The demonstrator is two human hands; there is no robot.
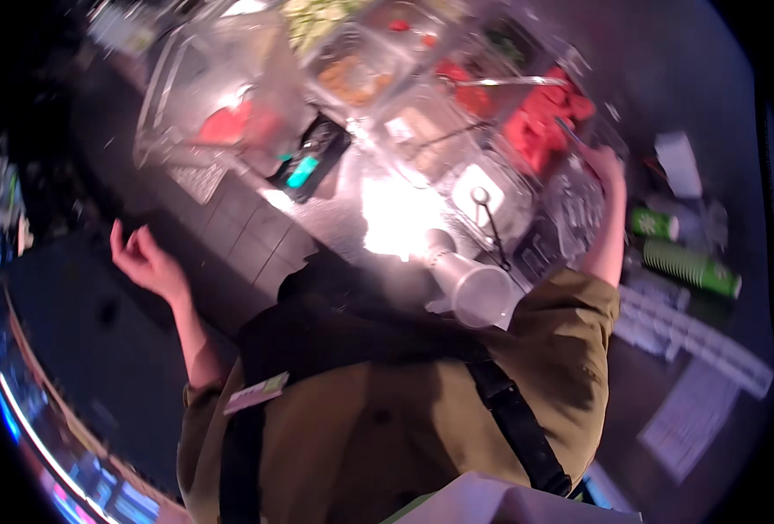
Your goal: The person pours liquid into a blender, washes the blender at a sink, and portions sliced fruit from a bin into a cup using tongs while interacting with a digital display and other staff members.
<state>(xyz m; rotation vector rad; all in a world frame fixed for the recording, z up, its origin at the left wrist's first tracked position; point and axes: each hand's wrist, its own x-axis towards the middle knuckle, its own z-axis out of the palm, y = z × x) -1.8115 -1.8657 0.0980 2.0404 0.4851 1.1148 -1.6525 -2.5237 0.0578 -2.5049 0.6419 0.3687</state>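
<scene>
Over the right side of the counter, my right hand (604, 164) is closed on a thin metal utensil (565, 130), whose tip reaches into red fruit pieces (540, 131) in a clear container. Blur hides what kind of utensil it is. Another long metal utensil (514, 81) lies across the red food. Away to the left, my left hand (149, 262) hangs above the dark floor area, fingers loosely bent and apart, holding nothing. Near my body stands a translucent cup (479, 295), apart from both hands.
Clear containers of chopped food, including an orange-brown one (352, 79), fill the back. A large clear tub (221, 96) stands at the back left, beside a black tray (313, 157). On the right are stacked green cups (691, 267) and a paper sheet (691, 417).
</scene>
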